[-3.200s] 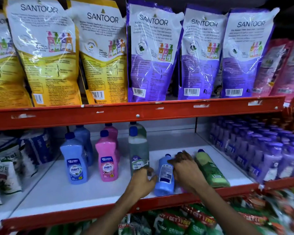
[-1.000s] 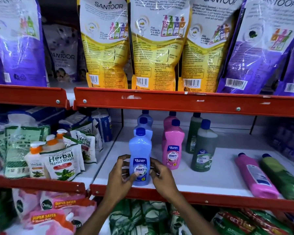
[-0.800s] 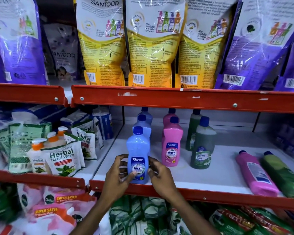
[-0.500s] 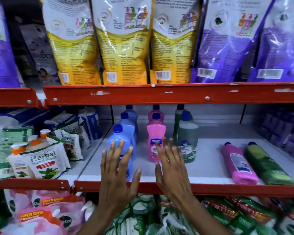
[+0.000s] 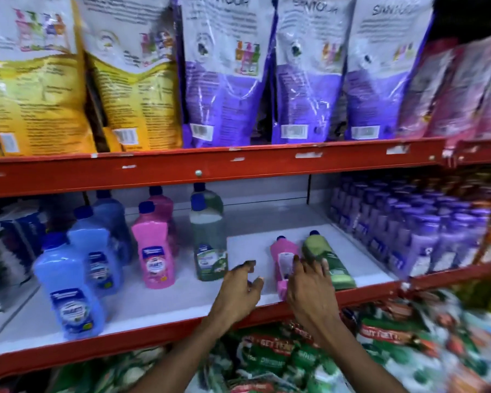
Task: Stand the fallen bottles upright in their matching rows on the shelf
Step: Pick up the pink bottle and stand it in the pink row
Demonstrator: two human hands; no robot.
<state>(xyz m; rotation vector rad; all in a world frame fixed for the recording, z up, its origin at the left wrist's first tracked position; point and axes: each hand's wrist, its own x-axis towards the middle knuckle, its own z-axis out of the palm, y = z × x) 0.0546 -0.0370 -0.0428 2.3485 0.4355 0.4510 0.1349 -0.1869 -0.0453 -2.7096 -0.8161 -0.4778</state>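
Shelf (image 5: 159,304), white with red front rail, carries upright blue, pink and green bottles at left. Pink bottle (image 5: 283,258) and green bottle (image 5: 328,259) lie flat at right. Right hand (image 5: 309,290) rests spread on both; left hand (image 5: 240,290) hovers loosely curled, empty.

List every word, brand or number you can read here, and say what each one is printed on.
"SANTOOR", smeared and cut off by the frame's top: purple pouch on the upper shelf.
"SANTO...", only partly legible: next purple pouch.
"GET FREE", blurred: green packs below the red shelf edge.
Labels on the standing blue bottle, standing pink bottle and fallen pink bottle: too blurred to read.
Barcodes and fine print: unreadable.
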